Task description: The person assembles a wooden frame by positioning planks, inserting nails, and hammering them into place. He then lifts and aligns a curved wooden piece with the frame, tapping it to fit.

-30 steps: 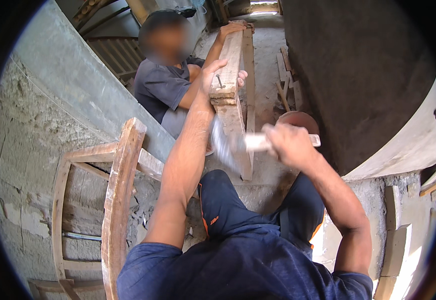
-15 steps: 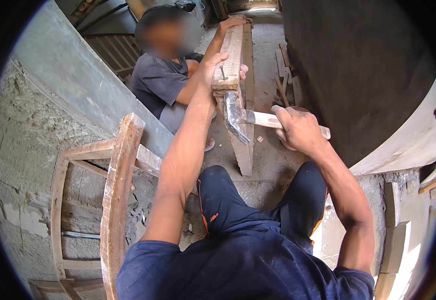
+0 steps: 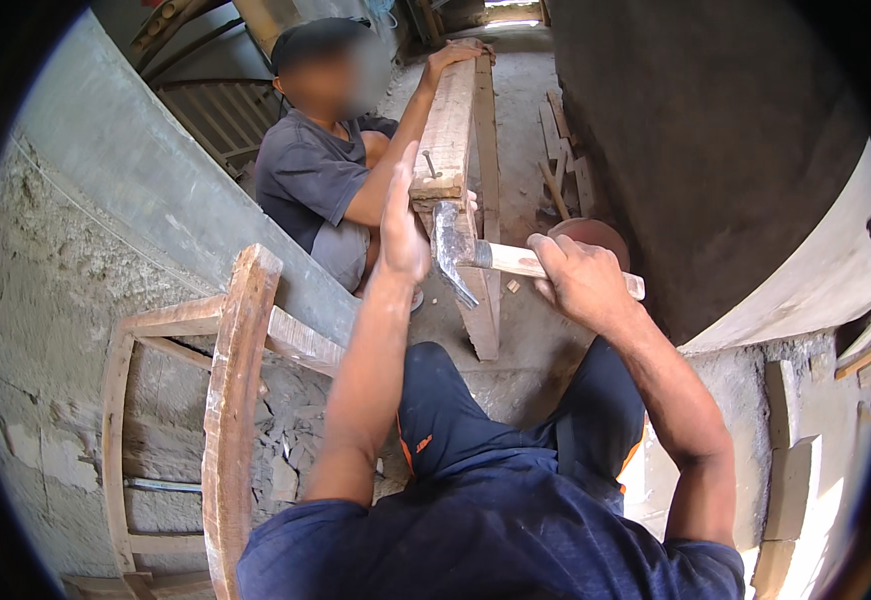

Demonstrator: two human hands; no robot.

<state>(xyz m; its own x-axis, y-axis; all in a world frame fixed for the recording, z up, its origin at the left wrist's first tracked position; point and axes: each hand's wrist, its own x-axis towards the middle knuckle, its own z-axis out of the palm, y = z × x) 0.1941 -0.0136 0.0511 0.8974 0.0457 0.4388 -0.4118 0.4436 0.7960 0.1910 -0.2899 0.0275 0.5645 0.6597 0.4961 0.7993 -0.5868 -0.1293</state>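
Note:
My right hand [image 3: 584,285] is wrapped round the pale wooden handle of a claw hammer [image 3: 447,250]. Its metal head is up against the near end of the wooden frame [image 3: 453,120], with the claw pointing down. From the top of that end a bent-looking nail [image 3: 430,164] sticks up. Beside the frame's left side is my left hand [image 3: 404,228], its fingers stretched out flat and slightly blurred, holding nothing. Whether its edge touches the wood I cannot tell.
A co-worker [image 3: 306,170] crouches at the left, one hand [image 3: 461,50] on the frame's far end. A second wooden frame [image 3: 231,400] stands at my left by the rough wall. Wood offcuts [image 3: 561,150] and a reddish round container [image 3: 593,238] lie beyond my right hand.
My left hand has let go of the frame's near end and straightened its fingers, shifting left and nearer to me. The hammer head stays at the frame's end.

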